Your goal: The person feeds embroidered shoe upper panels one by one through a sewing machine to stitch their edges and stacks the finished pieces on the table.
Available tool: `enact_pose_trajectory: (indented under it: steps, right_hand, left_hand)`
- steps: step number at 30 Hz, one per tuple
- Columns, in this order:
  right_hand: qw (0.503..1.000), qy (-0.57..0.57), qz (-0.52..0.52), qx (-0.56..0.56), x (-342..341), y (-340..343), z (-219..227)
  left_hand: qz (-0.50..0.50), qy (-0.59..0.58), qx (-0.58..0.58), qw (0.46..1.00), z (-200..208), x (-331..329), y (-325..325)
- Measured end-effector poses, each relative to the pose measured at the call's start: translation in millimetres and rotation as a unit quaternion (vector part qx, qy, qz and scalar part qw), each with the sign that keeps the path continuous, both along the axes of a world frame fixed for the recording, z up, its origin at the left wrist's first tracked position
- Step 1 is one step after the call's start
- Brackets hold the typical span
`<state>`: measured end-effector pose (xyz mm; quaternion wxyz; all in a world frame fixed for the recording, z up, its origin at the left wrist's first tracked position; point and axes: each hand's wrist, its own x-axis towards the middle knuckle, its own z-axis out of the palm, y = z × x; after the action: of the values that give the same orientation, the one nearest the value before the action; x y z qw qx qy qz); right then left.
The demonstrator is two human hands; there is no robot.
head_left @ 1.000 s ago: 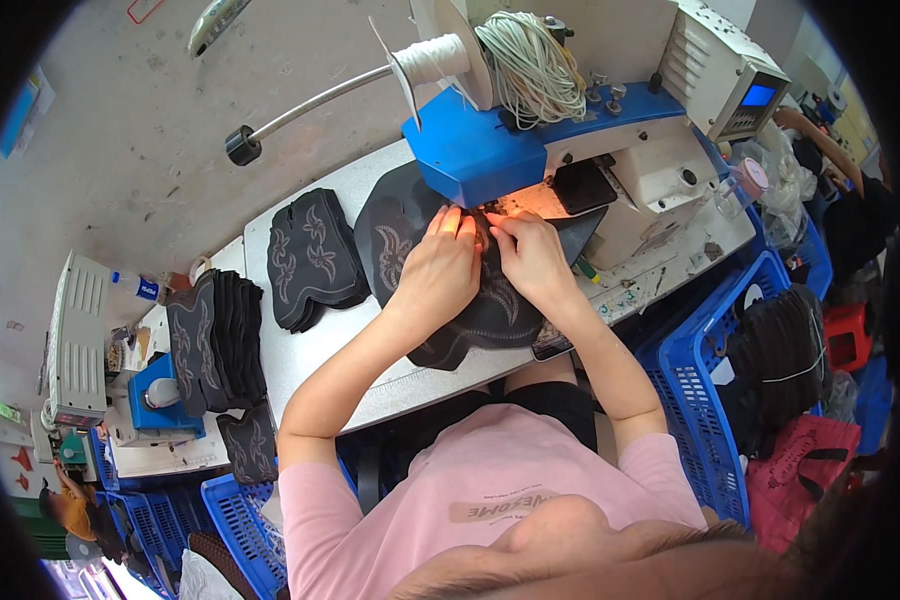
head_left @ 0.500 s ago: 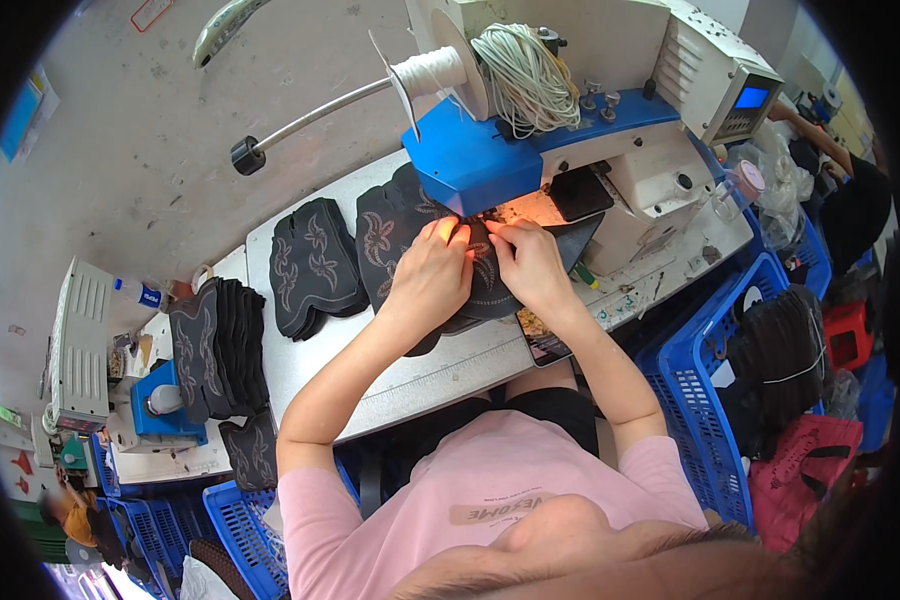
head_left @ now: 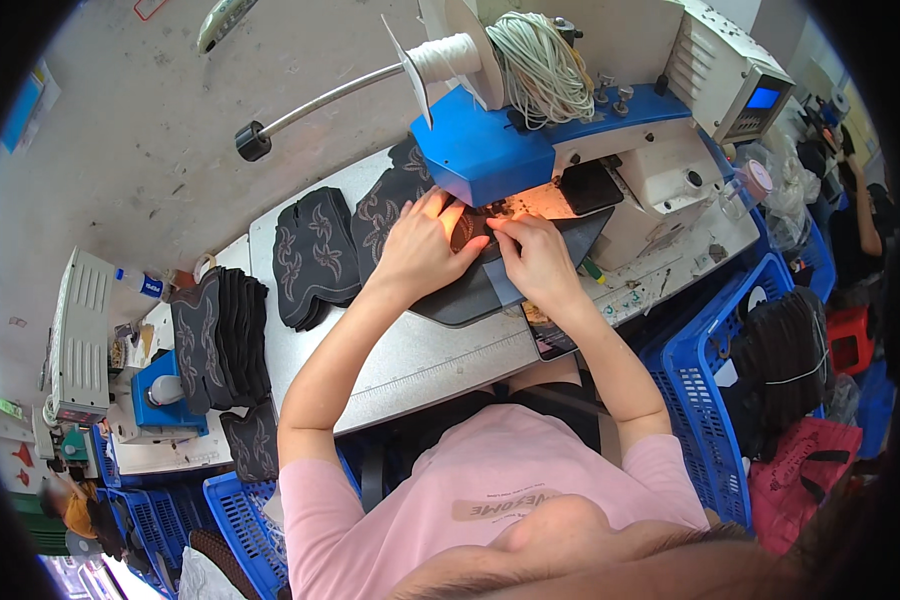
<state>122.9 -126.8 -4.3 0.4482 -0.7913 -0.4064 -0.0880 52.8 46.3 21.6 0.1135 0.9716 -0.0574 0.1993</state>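
Under the blue head of a sewing machine lies a black leather-like piece with stitched floral patterns, partly hidden by my hands. My left hand rests on it with fingers stretched forward and the thumb apart, its fingertips lit by the machine's lamp. Close to the needle area, my right hand pinches the edge of the work between thumb and fingers; the exact spot is hard to make out. Below both hands a dark flat plate shows on the white worktable.
A stack of stitched black pieces lies left of the machine, and a taller stack stands further left. A phone rests on the machine bed. A thread spool sits above. Blue crates stand at the right.
My left hand has spread its fingers and thumb apart. The black piece has shifted under the machine head, uncovering more of the dark plate. My right fingers have drawn into a pinch.
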Motion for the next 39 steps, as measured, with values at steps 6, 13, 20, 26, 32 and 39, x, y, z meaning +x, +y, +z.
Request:
enact_pose_trajectory:
  steps: [6, 13, 20, 26, 32, 39]
  right_hand:
    - [0.995, -0.096, 0.005, -0.038, -2.0, -0.8, -6.1]
    - [0.985, -0.141, 0.0, -0.097, -3.9, 3.0, -3.2]
    - [0.997, -0.069, 0.0, -0.033, -7.2, -3.5, 0.8]
    - [0.997, -0.059, -0.047, -0.035, -18.2, -11.5, 2.9]
    - [0.996, -0.054, -0.066, -0.039, -17.7, -7.8, -3.6]
    - [0.993, -0.031, -0.077, -0.079, -13.3, -5.1, -0.6]
  left_hand:
    - [0.031, 0.079, -0.045, 0.995, 7.1, 12.4, 13.3]
    - [0.012, 0.068, -0.056, 0.996, 8.4, 26.6, 45.1]
    - [0.17, 0.086, 0.082, 0.978, 12.7, -25.1, -0.2]
    - [0.114, 0.05, 0.057, 0.991, 19.7, -59.1, -49.4]
    - [-0.036, -0.044, -0.026, 0.998, -9.7, -45.3, -49.6]
    - [0.003, -0.021, -0.037, 0.999, -7.9, -37.4, -53.0]
